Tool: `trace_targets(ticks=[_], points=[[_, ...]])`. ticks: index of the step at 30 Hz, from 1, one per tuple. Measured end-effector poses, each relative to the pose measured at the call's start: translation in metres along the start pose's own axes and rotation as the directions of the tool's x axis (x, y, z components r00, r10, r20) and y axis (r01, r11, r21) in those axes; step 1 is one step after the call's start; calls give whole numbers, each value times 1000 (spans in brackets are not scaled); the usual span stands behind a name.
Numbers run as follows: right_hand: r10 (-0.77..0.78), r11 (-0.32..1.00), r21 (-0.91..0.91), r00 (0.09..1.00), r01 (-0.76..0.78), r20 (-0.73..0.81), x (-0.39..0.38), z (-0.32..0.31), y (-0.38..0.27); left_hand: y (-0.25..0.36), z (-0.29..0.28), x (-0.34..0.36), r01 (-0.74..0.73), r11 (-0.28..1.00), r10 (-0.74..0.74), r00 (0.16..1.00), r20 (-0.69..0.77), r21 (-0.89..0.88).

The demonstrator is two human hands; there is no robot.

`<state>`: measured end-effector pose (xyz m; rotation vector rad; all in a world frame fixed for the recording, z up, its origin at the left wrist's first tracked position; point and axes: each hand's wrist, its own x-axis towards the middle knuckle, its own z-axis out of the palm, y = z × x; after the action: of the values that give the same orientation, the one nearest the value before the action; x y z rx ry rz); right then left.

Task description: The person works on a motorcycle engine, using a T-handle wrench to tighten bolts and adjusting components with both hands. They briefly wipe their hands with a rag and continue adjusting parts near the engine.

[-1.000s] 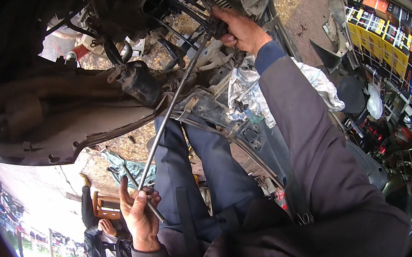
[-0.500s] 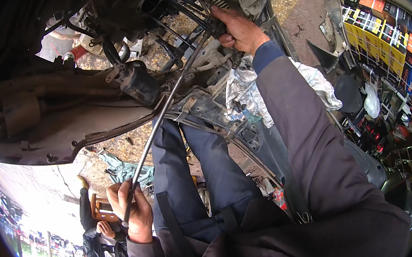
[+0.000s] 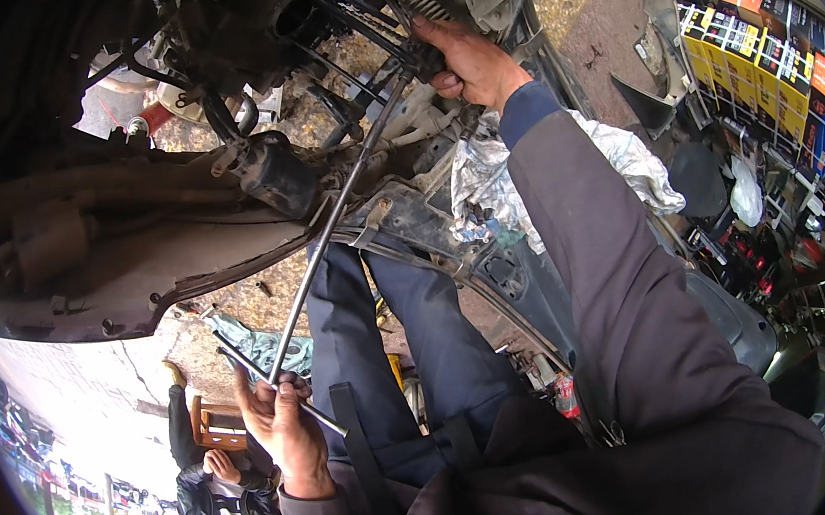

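A long T-handle wrench runs slantwise from my lap up into the vehicle's dark underside. My left hand is closed on its lower end, where the crossbar passes between the fingers and sticks out at both sides. At the wrench's far end my right hand is closed, thumb on top, beside dark rods and a bracket. The fingers hide the tip and whatever it meets there. Below the shaft hangs a black cylindrical part on the underside.
A brown curved panel spans the left. Beneath my right forearm lies a crumpled whitish rag; a green cloth is on the ground. Stacked yellow and black boxes stand right. A seated person is at lower left.
The wrench has turned so its crossbar now shows lengthwise. My left hand has shifted slightly right and down with changed finger positions; my right hand stays nearly in place.
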<state>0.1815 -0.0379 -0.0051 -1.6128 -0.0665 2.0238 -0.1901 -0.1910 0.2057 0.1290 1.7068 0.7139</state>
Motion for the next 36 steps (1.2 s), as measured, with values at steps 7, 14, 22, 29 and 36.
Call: trace_targets(ticks=[7, 14, 22, 29, 36], points=[[35, 999, 14, 999, -35, 0, 1, -2, -1, 3, -23, 26, -663, 305, 457, 732, 505, 684], [-4, 999, -42, 998, 1, -64, -7, 9, -3, 15, -28, 17, 75, 947, -167, 946, 278, 313], [-11, 998, -70, 998, 7, -58, -7, 8, -4, 5, -6, 2, -5, 985, -1, 999, 39, 172], [21, 999, -36, 1000, -21, -12, -4, 3, -4, -7, -14, 10, -105, 922, 108, 994, 14, 373], [6, 998, -60, 999, -9, -44, -7, 6, -2, 6, -28, 17, 78, 941, -135, 979, 154, 331]])
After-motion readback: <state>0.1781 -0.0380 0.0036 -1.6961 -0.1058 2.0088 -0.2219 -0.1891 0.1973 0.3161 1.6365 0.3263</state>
